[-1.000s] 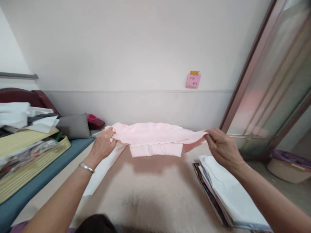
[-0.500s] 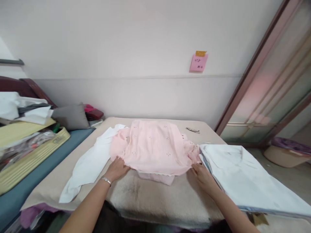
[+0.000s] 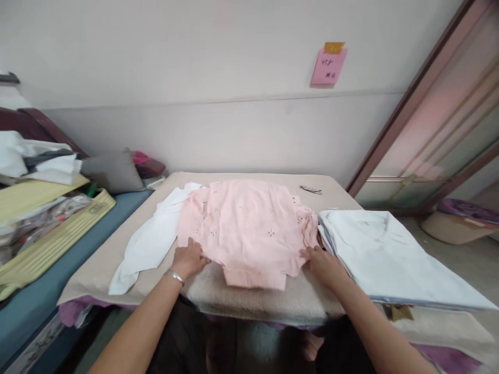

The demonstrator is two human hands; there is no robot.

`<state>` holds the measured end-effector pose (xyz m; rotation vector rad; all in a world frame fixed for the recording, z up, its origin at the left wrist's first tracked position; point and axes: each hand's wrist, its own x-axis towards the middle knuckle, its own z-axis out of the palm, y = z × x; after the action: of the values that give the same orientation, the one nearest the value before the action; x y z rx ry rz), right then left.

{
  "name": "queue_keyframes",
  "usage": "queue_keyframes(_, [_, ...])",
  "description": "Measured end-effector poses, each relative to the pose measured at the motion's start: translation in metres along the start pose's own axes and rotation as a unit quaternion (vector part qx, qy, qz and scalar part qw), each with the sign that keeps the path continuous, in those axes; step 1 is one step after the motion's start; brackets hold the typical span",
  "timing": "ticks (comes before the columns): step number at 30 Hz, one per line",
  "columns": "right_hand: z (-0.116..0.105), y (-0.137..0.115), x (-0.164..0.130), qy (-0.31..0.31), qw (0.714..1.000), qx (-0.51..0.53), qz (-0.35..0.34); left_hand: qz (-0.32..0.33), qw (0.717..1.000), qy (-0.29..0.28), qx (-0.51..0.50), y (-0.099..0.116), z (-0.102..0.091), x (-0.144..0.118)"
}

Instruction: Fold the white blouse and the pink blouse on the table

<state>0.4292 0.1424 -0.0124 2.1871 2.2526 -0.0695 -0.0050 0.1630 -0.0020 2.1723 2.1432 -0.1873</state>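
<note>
A pale pink garment (image 3: 245, 226) with small eyelet flowers lies spread flat on a beige padded table (image 3: 249, 298). My left hand (image 3: 189, 258), with a silver bracelet at the wrist, pinches the garment's near left hem. My right hand (image 3: 323, 265) grips its near right hem. A white garment (image 3: 150, 241) lies partly under the pink one on the left.
A stack of folded white cloth (image 3: 384, 257) fills the table's right side. A small dark clip (image 3: 311, 189) lies at the far edge. Left: a teal bench (image 3: 35, 304) with a yellow basket (image 3: 50, 241), piled fabric and a grey cushion (image 3: 113, 171). A pink note (image 3: 328, 65) hangs on the wall.
The pink garment was held up stretched between both hands; it has been lowered and spread flat on the table, with both hands now at its near hem.
</note>
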Motion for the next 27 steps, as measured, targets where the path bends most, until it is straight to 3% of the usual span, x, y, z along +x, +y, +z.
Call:
queue_keyframes(2, [0.006, -0.016, -0.014, 0.053, 0.997, -0.054, 0.004, 0.014, 0.996, 0.085, 0.023, 0.01, 0.02, -0.016])
queue_keyframes(4, [0.013, -0.033, -0.029, 0.089, 0.992, -0.077, -0.051, 0.1, 0.983, 0.151, 0.029, 0.02, 0.037, -0.035])
queue_keyframes(7, [0.024, -0.055, -0.044, 0.068, 0.977, -0.022, -0.201, 0.285, 0.946, 0.151, 0.02, 0.036, 0.055, -0.054])
queue_keyframes(10, [0.037, -0.07, -0.047, 0.049, 0.958, 0.013, -0.281, 0.371, 0.919, 0.133, 0.029, 0.049, 0.063, -0.055])
queue_keyframes(16, [0.043, -0.071, -0.035, 0.039, 0.963, 0.038, -0.262, 0.354, 0.93, 0.096, -0.005, 0.058, 0.052, -0.044])
queue_keyframes(20, [0.039, -0.067, -0.036, 0.034, 0.973, 0.069, -0.217, 0.313, 0.941, 0.106, -0.068, 0.058, 0.04, -0.052])
queue_keyframes(27, [0.043, -0.069, -0.051, -0.015, 0.97, 0.083, -0.226, 0.3, 0.951, 0.053, -0.059, 0.058, 0.04, -0.071])
